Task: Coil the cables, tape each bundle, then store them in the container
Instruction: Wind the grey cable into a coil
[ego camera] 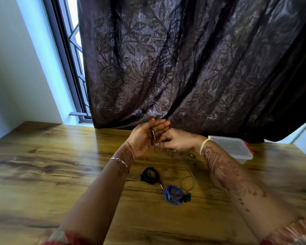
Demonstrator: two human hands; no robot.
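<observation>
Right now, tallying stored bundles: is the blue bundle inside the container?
No, the blue bundle lies on the wooden table, apart from the lidded container.

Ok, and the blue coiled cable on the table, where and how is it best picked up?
Pinch the blue coiled cable across its bundled loops on the left arc, coming from above: it lies flat on the table, and its dark earbuds sit at the right edge, so a grip there would likely snag them.

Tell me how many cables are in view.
3. A black coil on the table, a blue coil beside it, and a thin cable trailing from the left hand and right hand. The container may hide more.
</observation>
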